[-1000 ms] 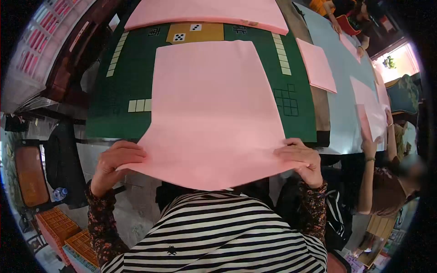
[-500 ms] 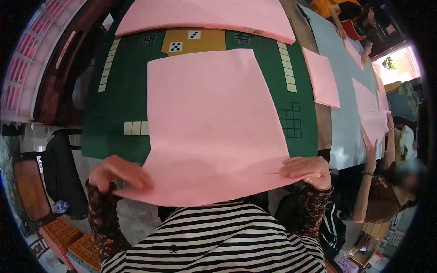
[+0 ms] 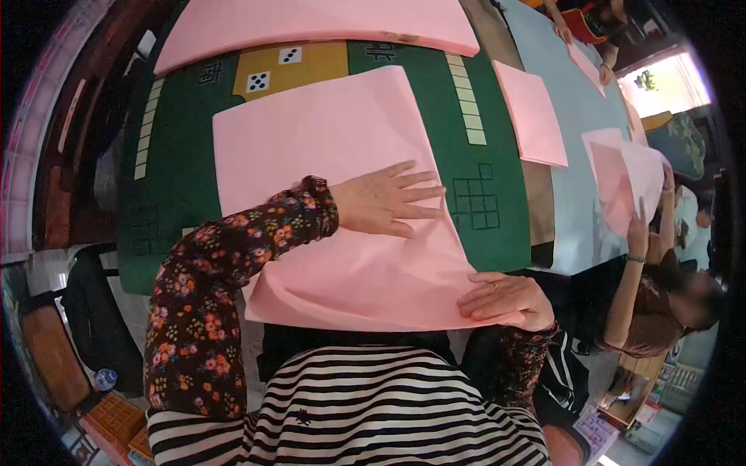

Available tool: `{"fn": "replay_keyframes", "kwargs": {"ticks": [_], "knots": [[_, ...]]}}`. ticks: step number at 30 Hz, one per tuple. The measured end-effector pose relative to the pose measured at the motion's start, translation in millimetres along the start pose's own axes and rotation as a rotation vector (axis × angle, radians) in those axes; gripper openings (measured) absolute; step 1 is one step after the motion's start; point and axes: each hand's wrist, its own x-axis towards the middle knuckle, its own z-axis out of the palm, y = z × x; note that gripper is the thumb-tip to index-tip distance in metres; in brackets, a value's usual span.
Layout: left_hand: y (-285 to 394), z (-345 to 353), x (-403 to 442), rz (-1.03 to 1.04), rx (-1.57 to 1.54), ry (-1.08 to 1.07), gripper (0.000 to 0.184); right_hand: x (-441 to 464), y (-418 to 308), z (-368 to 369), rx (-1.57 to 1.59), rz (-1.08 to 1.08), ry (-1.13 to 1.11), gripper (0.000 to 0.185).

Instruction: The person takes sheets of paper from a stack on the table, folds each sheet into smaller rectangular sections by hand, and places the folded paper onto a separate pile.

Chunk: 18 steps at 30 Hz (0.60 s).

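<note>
A large pink sheet (image 3: 326,132) lies on a green mat (image 3: 497,248), its near part hanging over the table's front edge in loose folds. My left hand (image 3: 386,199) rests flat on the sheet near its right side, fingers spread, the arm crossing over the paper. At the sheet's lower right corner, my right hand (image 3: 509,300) grips the edge, fingers on top. Small creases run through the paper between the two hands.
A large pink stack (image 3: 326,23) lies at the far side, with a smaller pink stack (image 3: 532,113) to the right. Beyond is a pale blue table (image 3: 571,202), where a co-worker's raised hand (image 3: 639,233) holds pink paper. A black chair (image 3: 97,311) stands at the left.
My left hand has let go of the sheet's lower left corner and moved up and right onto the paper. My right hand still holds its corner. The co-worker's paper has been lifted and bent.
</note>
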Motion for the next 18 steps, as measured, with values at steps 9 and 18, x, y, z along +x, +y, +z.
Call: {"fn": "replay_keyframes", "kwargs": {"ticks": [9, 18], "knots": [[5, -7, 5, -0.061, 0.109, 0.05, 0.06, 25, -16, -30, -0.143, -0.181, -0.199, 0.027], [1, -1, 11, -0.202, 0.166, 0.093, 0.058, 41, -18, -41, -0.099, -0.162, -0.359, 0.03]]}}
